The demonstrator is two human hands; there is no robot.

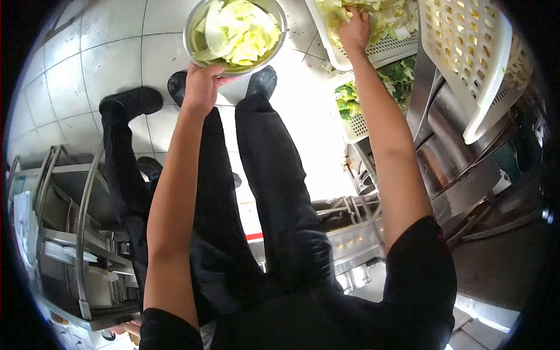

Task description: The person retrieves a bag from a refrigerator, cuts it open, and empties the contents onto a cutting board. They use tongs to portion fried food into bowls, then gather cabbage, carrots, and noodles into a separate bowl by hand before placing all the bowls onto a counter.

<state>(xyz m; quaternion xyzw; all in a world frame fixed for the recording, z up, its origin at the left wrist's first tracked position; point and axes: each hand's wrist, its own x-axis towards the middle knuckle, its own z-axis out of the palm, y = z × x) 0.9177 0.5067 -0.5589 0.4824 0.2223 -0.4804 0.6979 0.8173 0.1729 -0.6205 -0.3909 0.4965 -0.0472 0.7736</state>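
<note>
A round metal bowl [188,36] with pale green cabbage leaves [242,32] in it is held out over the floor. My left hand [202,86] grips its near rim, thumb on the edge. At the upper right, my right hand [354,29] reaches into a white basket [335,55] of cut cabbage [388,20]. Its fingers are curled among the leaves, and whatever they hold is partly hidden.
Below the cabbage basket is another basket [357,129] with green broccoli [396,76]. A perforated white basket [466,64] leans at the right by steel counters. A metal rack [87,233] stands left. Another person's leg [119,157] is close on my left.
</note>
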